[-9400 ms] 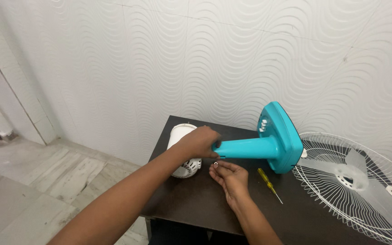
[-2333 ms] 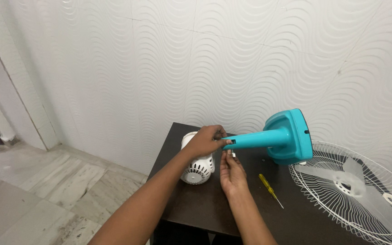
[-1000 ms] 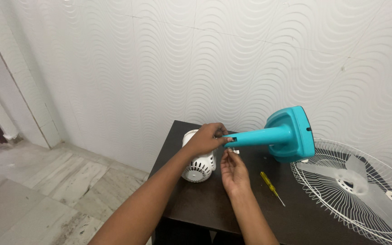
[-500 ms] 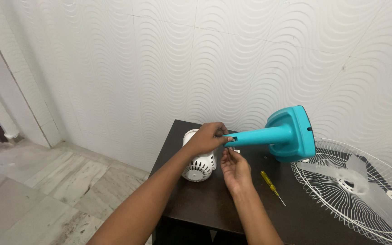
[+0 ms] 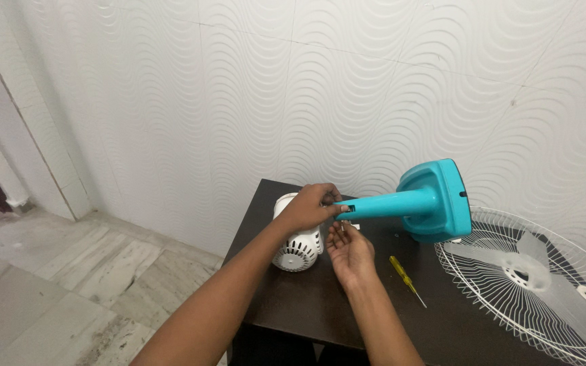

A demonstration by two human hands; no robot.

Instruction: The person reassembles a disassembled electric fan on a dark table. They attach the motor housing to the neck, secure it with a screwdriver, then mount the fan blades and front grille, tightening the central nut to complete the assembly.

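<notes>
Centre of frame: the left hand [image 5: 306,209] is clenched around the narrow end of a teal fan stand [image 5: 415,202], held level above the dark counter [image 5: 306,298]. Just below that end, the right hand [image 5: 348,249] lies palm up, fingers [image 5: 342,229] loosely curled around a small white part [image 5: 354,226]; whether they grip it cannot be told. A white motor housing [image 5: 296,247] stands beneath the left hand. Lower right: yellow screwdriver [image 5: 405,278], white fan grille [image 5: 544,278].

One head camera looks down and forward from close above the dark desk [image 5: 293,298], facing the white wavy wall [image 5: 347,88] behind it.
</notes>
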